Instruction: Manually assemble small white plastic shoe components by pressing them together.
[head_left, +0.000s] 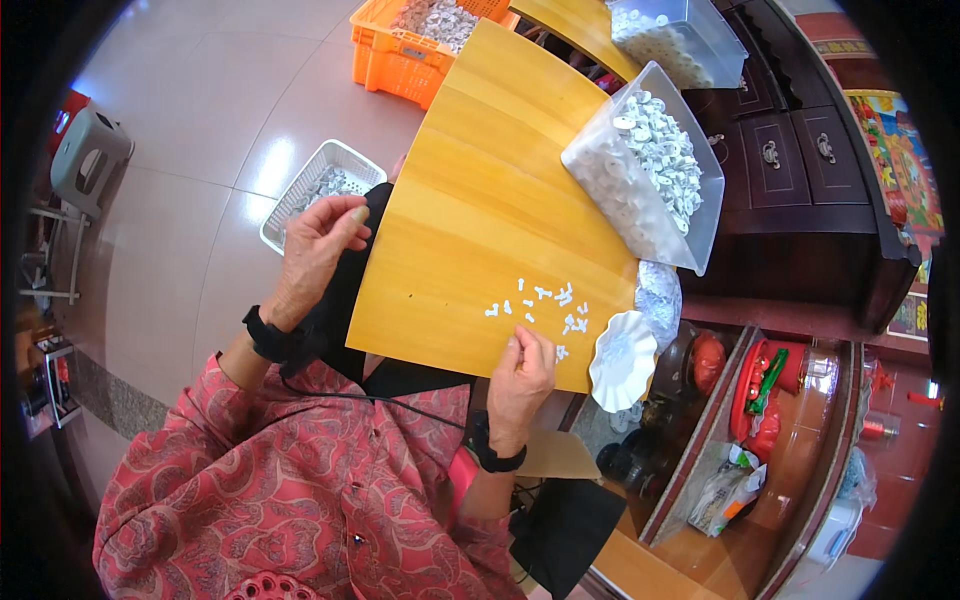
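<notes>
My left hand is raised at the table's left edge, close to a white basket with small grey-white pieces in it. Its thumb and fingers are pinched together; whatever they may hold is too small to make out. Over the near part of the yellow wooden table is my right hand, fingers also drawn together, their tips beside several small white plastic pieces scattered on the wood. Any piece between those fingertips is hidden. A clear plastic bin of white round parts stands tilted at the table's right side.
A white scalloped dish sits at the near right corner by a clear plastic bag. Beyond the far edge stands an orange crate of parts. Another clear bin is at the back right, near dark drawers.
</notes>
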